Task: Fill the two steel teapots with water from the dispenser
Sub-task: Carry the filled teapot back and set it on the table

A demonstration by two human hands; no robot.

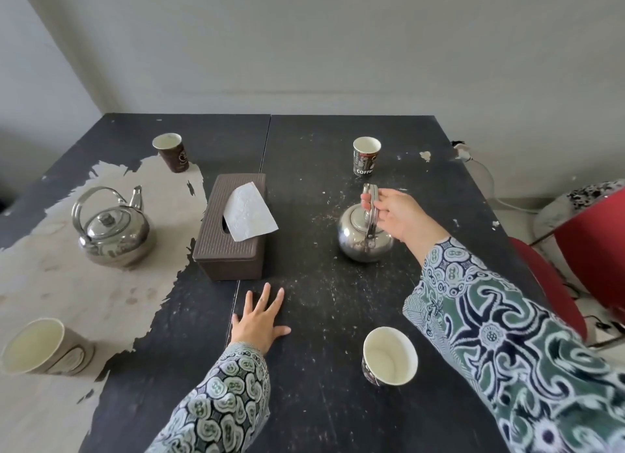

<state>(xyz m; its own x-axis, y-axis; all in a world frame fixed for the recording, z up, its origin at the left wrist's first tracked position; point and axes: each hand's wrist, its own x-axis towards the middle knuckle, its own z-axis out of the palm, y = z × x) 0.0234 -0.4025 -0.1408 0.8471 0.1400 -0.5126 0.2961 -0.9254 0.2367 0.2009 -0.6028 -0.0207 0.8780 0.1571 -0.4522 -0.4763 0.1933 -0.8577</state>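
Two steel teapots stand on a worn black table (321,300). The left teapot (115,236) has its lid on and its handle upright, on the peeled pale patch. The right teapot (362,239) stands right of centre. My right hand (395,215) curls its fingers round that teapot's raised handle. My left hand (260,320) lies flat on the table with fingers spread, in front of the tissue box. No water dispenser shows in the view.
A brown tissue box (233,229) sits between the teapots. Several paper cups stand around: back left (170,151), back right (366,160), near left (40,347), near right (389,356). Red chairs (595,249) stand at the table's right edge. A grey wall is behind.
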